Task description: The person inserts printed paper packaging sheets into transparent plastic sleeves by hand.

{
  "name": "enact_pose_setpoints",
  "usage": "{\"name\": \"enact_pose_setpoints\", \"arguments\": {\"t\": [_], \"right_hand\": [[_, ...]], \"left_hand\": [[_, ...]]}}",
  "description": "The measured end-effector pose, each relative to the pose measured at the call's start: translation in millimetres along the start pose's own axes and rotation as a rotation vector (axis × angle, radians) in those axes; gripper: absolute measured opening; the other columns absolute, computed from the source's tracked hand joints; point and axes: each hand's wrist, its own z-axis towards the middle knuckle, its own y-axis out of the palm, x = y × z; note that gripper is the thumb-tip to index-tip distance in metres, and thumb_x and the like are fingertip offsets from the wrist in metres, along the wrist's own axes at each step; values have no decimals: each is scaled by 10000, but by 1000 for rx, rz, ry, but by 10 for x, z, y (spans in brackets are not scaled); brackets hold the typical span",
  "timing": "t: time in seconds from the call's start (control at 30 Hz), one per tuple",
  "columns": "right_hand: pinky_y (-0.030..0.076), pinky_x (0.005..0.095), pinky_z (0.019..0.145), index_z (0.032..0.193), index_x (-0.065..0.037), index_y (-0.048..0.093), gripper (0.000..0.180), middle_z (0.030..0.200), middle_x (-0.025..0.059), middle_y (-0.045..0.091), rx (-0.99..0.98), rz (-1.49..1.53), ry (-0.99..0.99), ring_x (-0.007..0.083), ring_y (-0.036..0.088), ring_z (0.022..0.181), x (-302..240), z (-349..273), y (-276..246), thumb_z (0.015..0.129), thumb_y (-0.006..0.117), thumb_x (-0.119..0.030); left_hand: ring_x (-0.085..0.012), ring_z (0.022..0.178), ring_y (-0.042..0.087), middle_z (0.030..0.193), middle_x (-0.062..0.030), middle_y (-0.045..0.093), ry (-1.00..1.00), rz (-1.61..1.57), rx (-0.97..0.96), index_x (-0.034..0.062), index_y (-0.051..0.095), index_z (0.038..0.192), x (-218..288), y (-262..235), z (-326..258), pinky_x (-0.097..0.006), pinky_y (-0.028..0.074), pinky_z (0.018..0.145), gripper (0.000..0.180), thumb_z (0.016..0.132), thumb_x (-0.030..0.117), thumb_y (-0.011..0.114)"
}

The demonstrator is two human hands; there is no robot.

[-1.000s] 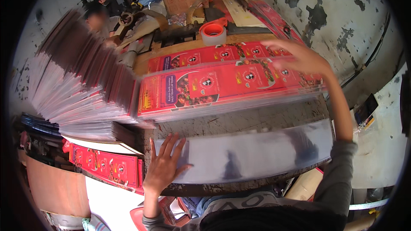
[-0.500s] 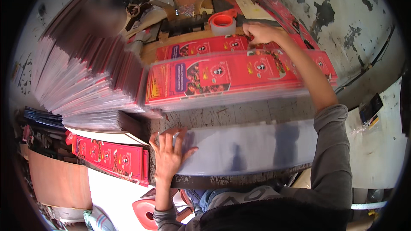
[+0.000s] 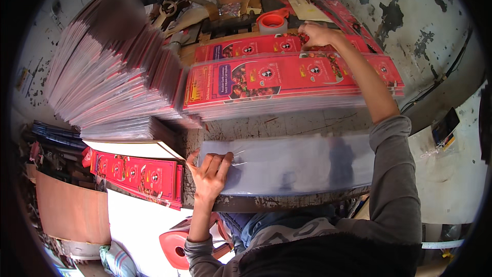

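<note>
My left hand [image 3: 209, 175] is at the left end of a clear plastic sleeve [image 3: 287, 166], lying flat along the near side of the table. Its fingers are bent and closed on the plastic, with creases at the fingertips; the thumb is mostly hidden. My right hand [image 3: 322, 36] reaches to the far side, fingers curled down at a long red printed card [image 3: 246, 50]. Their tips are partly hidden there, but they seem closed on the card. Between my hands lies a stack of red cards in clear sleeves [image 3: 287, 77].
A tall, fanned pile of sleeved cards [image 3: 113, 66] leans at the left. Nearer stand loose red cards [image 3: 136, 177]. A tape roll in a red dispenser [image 3: 272, 22] sits beyond my right hand. Below left is a red stool [image 3: 174, 249]. The peeling wall [image 3: 405, 25] bounds the right.
My left hand has curled its fingers in at the plastic's left end. My right hand has shifted slightly right at the far card. The whole view has moved a little.
</note>
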Motion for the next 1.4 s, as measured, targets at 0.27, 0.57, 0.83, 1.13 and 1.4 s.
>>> {"name": "enact_pose_setpoints", "arguments": {"t": [0.27,0.57,0.83,1.13,1.4], "right_hand": [[417,388,817,1033,-10,529,642,1000,173,520,525,-163,-67,311,496,1024,-7,-121,-12,575,768,-392],[430,372,682,986,-62,545,264,821,129,603,595,103,-192,319,579,751,54,-775,-914,808,587,-252],[461,248,640,998,-4,536,160,863,41,604,1009,1447,-165,94,559,742,-1242,-1465,-1158,900,496,-123],[420,299,563,933,9,566,260,703,100,602,1015,1264,-433,115,543,621,-1941,-1137,-601,817,612,-220],[410,289,562,947,-1,539,285,754,54,577,838,942,-387,97,532,666,-1595,-1694,-222,814,630,-236]], "left_hand": [[-139,889,527,941,22,564,-40,-73,94,142,566,820,69,-32,104,-457,279,928,178,667,116,652],[-128,744,517,743,22,513,23,-94,47,138,567,777,-29,-3,52,-439,328,861,136,691,164,669],[-90,662,495,653,58,459,162,2,194,194,571,751,-83,-149,192,-414,345,828,151,657,184,688],[-97,626,476,629,52,447,144,-46,252,200,598,757,72,-217,330,-389,329,825,114,685,186,685],[-140,612,460,613,16,450,-119,-89,251,134,595,748,49,-194,315,-360,311,827,104,720,199,671]]}}
